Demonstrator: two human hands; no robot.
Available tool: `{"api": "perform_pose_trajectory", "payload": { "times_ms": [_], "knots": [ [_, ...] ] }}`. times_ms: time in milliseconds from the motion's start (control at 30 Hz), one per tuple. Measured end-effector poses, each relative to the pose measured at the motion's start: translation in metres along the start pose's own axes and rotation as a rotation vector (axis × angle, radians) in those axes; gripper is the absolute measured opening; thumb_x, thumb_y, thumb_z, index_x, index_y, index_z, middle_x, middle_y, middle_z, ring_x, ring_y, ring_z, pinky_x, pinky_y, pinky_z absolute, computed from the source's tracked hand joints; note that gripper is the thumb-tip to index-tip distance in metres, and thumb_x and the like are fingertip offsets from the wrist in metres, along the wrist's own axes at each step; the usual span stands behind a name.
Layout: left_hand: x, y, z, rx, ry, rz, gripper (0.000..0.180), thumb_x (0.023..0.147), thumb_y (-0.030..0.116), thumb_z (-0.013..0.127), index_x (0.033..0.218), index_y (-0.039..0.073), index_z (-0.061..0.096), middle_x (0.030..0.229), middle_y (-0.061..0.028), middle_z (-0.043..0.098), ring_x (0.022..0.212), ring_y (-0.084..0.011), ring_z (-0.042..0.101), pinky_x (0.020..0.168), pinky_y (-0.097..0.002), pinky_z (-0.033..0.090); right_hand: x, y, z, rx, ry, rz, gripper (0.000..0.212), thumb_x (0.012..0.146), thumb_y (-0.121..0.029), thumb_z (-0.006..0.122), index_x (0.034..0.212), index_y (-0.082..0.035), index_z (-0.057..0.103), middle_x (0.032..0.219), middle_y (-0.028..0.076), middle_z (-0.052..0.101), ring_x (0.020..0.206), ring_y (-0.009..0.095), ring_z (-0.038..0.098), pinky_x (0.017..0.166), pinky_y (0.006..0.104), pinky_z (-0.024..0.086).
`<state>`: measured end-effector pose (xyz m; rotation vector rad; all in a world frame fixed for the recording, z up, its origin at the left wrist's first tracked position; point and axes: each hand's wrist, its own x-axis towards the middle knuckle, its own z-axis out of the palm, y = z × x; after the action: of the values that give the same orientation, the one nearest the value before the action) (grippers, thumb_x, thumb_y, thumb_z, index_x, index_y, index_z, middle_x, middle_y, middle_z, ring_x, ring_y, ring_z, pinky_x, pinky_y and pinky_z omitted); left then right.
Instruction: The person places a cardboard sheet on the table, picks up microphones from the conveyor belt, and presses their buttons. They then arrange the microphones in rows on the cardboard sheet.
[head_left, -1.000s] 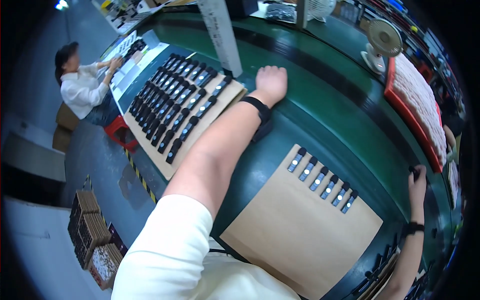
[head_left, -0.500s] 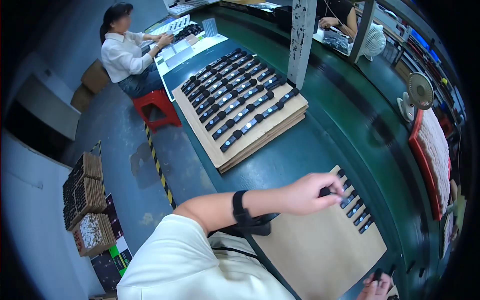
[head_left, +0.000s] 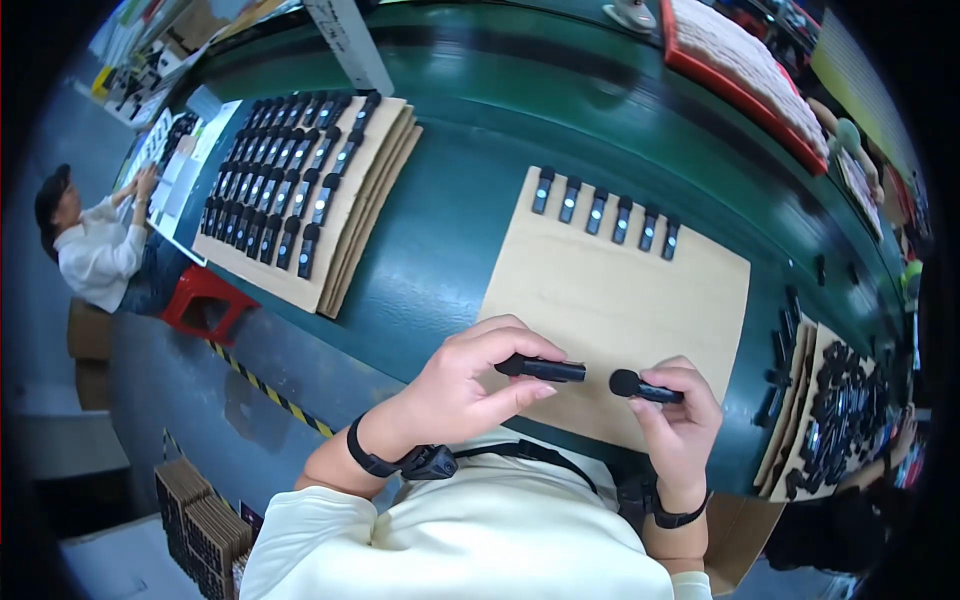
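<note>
In my left hand (head_left: 465, 385), thumb and fingers pinch a small black microphone (head_left: 560, 371) with a foam tip, lying sideways. My right hand (head_left: 685, 420) grips a similar microphone (head_left: 655, 391), its round foam tip pointing left toward the other one. The two are a short gap apart, above the near part of a flat cardboard sheet (head_left: 610, 300). Along the sheet's far edge lies a row of several black microphones (head_left: 596, 212), foam ends away from me, each with a pale round spot.
Back left, stacked cardboard sheets (head_left: 375, 200) carry rows of microphones. At right, another cardboard stack (head_left: 800, 400) bears a jumbled pile of black pieces (head_left: 840, 410). A metal post (head_left: 350, 45) rises from the green table (head_left: 440, 220). A person (head_left: 95, 235) sits far left; another person's hand (head_left: 905, 430) is at right.
My view has turned right. My left hand has drawn back from the row toward me, and my right hand has come from the lower right with a microphone, facing the left one.
</note>
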<state>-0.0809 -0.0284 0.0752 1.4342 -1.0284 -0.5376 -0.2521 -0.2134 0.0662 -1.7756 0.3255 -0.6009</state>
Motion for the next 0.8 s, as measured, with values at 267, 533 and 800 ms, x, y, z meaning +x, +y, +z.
{"api": "perform_pose_trajectory", "payload": {
  "times_ms": [267, 533, 800],
  "knots": [
    [-0.007, 0.011, 0.005, 0.118, -0.022, 0.067, 0.026, 0.079, -0.004, 0.071, 0.104, -0.002, 0.066, 0.096, -0.0116, 0.066, 0.087, -0.0200, 0.062, 0.079, -0.0291, 0.049, -0.007, -0.009, 0.008, -0.107, -0.044, -0.178, 0.024, 0.078, 0.005, 0.072, 0.099, 0.000, 0.062, 0.092, 0.010, 0.059, 0.082, 0.017, 0.055, 0.071, 0.0258, 0.044],
    [-0.010, 0.004, 0.009, 0.069, -0.065, 0.076, 0.027, 0.078, -0.008, 0.070, 0.104, -0.004, 0.064, 0.101, -0.0143, 0.067, 0.093, -0.0213, 0.063, 0.083, -0.0308, 0.049, -0.014, -0.004, 0.007, -0.043, -0.052, -0.172, 0.029, 0.075, 0.007, 0.075, 0.099, 0.000, 0.061, 0.093, 0.010, 0.060, 0.082, 0.017, 0.057, 0.071, 0.0257, 0.045],
    [-0.008, -0.002, 0.012, 0.097, -0.004, 0.105, 0.028, 0.075, -0.008, 0.070, 0.102, 0.000, 0.067, 0.093, -0.0132, 0.069, 0.082, -0.0222, 0.067, 0.073, -0.0301, 0.052, -0.013, -0.002, 0.005, 0.016, -0.057, -0.105, 0.026, 0.075, 0.006, 0.074, 0.098, 0.000, 0.063, 0.091, 0.010, 0.062, 0.081, 0.017, 0.059, 0.071, 0.0254, 0.046]
  ]
}}
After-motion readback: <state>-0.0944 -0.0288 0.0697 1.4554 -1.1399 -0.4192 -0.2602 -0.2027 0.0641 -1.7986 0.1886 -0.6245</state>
